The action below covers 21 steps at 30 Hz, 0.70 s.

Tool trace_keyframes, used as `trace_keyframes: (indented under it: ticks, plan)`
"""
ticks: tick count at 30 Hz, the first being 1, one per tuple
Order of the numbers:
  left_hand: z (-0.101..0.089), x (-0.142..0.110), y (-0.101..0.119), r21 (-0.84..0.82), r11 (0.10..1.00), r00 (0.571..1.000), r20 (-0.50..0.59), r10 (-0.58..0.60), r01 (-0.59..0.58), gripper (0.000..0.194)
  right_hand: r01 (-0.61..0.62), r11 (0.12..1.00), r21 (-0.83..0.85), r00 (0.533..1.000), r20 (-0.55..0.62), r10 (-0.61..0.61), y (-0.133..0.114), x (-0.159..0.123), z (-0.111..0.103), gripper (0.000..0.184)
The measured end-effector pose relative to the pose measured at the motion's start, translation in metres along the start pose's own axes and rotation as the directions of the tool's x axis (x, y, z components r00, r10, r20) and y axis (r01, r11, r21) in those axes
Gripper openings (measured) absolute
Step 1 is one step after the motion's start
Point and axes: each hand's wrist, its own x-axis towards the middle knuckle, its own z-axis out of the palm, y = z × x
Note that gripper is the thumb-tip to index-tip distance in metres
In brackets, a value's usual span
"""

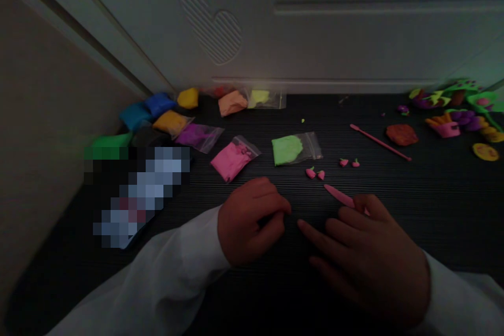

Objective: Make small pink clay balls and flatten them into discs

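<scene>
Four small pink pieces on a dark tabletop

Pieces green-tipped, lying in two pairs beyond the hands, between the green clay packet and a pink rod. Left hand: curled low over the tabletop, thumb and forefinger tips close to each other; cannot tell if anything sits between them. Right hand: forefinger stretched toward the left hand, fingertips of the two hands apart. Pink knife at the right thumb, blade pointing toward the pieces; its other end hidden, so cannot tell whether gripped or merely covered. Pink clay packet just beyond the left hand. More coloured packets grouped far left, near a pixelated flat object. Far right: reddish-brown lump beside the rod, then modelled figures in several colours. Light dim; both sleeves pale.
</scene>
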Motion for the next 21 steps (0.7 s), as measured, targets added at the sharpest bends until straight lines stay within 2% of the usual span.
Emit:
trace_keyframes:
  ticks: [8, 21]
  plan:
    - [0.0, 0.0, 0.0, 0.002, 1.0, 1.0, 0.012, -0.006, 0.006, 0.018, -0.015, 1.0, -0.007, 1.0, 0.027, 0.015, 0.0, 0.001, -0.002, 0.036]
    - [0.001, 0.0, 0.001, -0.003, 1.0, 1.0, 0.0, -0.001, 0.001, 0.017, -0.051, 0.999, -0.014, 0.998, -0.043, 0.051, -0.002, -0.003, 0.01, 0.035]
